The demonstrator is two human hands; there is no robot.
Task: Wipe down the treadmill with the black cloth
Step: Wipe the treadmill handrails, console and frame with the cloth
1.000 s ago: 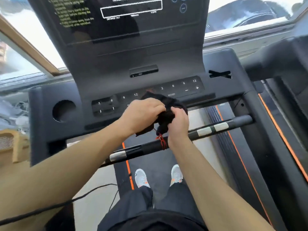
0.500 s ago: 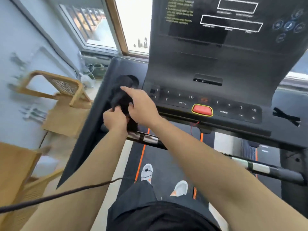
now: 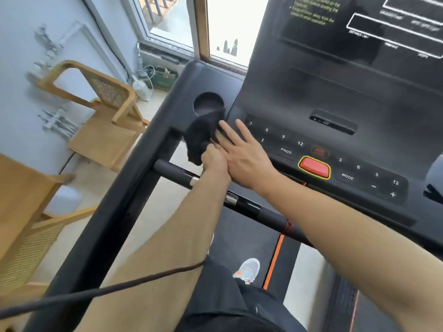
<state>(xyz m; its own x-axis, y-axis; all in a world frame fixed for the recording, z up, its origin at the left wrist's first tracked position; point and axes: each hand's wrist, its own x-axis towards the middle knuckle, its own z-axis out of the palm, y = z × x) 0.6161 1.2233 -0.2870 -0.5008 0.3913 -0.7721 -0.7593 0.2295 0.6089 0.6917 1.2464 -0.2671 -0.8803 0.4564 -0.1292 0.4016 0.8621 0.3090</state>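
The left hand (image 3: 214, 162) is curled tight around the lower end of the black cloth (image 3: 200, 137), which is bunched against the treadmill (image 3: 299, 97) console at about 6 o'clock from the round cup holder (image 3: 208, 104). The right hand (image 3: 242, 155) lies flat on the button panel with straight, spread fingers, holding nothing, just at 3 o'clock of the cloth. The red stop button (image 3: 314, 167) sits at 4 o'clock from that hand, and a wooden chair (image 3: 105, 116) stands at 9 o'clock of the cup holder
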